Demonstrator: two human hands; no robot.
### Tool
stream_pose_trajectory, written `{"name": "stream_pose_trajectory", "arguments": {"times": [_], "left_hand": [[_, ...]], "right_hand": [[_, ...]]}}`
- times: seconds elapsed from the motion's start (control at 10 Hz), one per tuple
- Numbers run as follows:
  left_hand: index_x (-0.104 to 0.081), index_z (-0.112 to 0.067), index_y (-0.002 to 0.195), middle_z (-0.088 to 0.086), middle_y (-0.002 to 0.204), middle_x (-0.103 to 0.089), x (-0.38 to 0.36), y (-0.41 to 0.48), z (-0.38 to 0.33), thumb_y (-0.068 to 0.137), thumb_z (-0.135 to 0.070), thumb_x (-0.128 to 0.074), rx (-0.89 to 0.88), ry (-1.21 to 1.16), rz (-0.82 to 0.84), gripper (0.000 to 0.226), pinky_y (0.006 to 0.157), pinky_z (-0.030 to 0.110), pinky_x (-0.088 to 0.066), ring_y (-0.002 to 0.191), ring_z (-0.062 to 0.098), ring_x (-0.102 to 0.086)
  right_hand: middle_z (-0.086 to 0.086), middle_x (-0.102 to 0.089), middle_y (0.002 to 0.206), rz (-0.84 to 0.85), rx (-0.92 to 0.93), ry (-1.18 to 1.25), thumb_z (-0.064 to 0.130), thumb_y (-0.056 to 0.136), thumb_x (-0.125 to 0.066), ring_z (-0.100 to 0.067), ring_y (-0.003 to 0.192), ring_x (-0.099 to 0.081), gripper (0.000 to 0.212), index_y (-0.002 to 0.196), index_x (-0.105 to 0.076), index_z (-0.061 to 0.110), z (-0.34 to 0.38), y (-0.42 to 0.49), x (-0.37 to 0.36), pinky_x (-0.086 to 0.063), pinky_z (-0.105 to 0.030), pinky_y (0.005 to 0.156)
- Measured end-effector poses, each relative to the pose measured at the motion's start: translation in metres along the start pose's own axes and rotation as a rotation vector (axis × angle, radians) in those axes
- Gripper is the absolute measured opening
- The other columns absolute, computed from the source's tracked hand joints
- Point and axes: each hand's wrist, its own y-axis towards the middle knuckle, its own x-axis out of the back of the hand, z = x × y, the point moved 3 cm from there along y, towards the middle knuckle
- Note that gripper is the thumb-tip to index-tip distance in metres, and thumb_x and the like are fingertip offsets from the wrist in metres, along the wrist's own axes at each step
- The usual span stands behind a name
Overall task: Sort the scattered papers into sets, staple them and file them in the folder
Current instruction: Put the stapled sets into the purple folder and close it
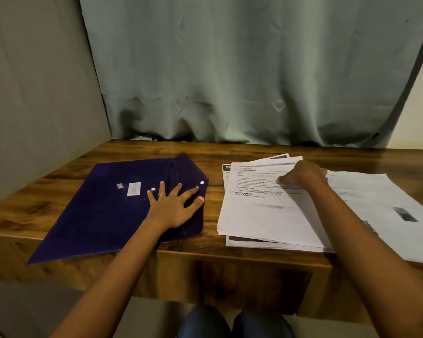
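A dark purple snap folder (103, 211) lies flat on the left half of the wooden table (230, 150), its flap folded over to the right with white snap buttons showing. My left hand (175, 203) rests on it with fingers spread flat, near the flap's edge. To the right lies a loose stack of printed white papers (259, 215), fanned at the top. My right hand (302, 174) sits on the top sheets with fingers curled; whether it pinches a sheet is hidden. More sheets (381, 203) spread out further right.
A grey-green curtain (230, 81) hangs behind the table and a grey wall (34, 106) closes off the left side. The folder's near corner and the right sheets overhang the table's front edge. My knees (230, 323) show below the table.
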Motion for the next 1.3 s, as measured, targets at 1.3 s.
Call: {"name": "stream_pose_trajectory", "arguments": {"times": [1.3], "left_hand": [[-0.017, -0.051, 0.147, -0.002, 0.161, -0.01, 0.002, -0.002, 0.0, 0.087, -0.074, -0.018, 0.005, -0.001, -0.018, 0.064, 0.113, 0.061, 0.008, 0.147, 0.036, 0.008]], "right_hand": [[-0.013, -0.067, 0.112, -0.172, 0.168, 0.896, 0.0, 0.084, -0.066, -0.028, 0.095, -0.061, 0.021, 0.104, -0.066, 0.004, -0.042, 0.018, 0.017, -0.048, -0.033, 0.079]]}}
